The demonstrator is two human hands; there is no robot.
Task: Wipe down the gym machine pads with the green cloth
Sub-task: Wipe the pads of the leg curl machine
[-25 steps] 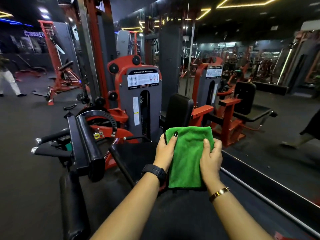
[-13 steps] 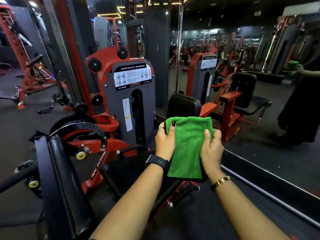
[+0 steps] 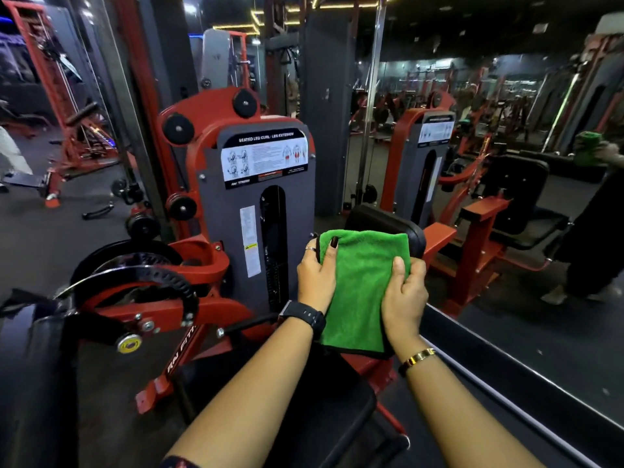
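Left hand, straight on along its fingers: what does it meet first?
Probably the black cushioned machine pad just behind the green microfibre cloth that the left hand grips. Depth is unclear; the grey weight-stack cover stands close on its left.

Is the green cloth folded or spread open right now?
Folded: the green cloth is a compact rectangle, layers doubled at its lower edge, gripped by left hand and right hand.
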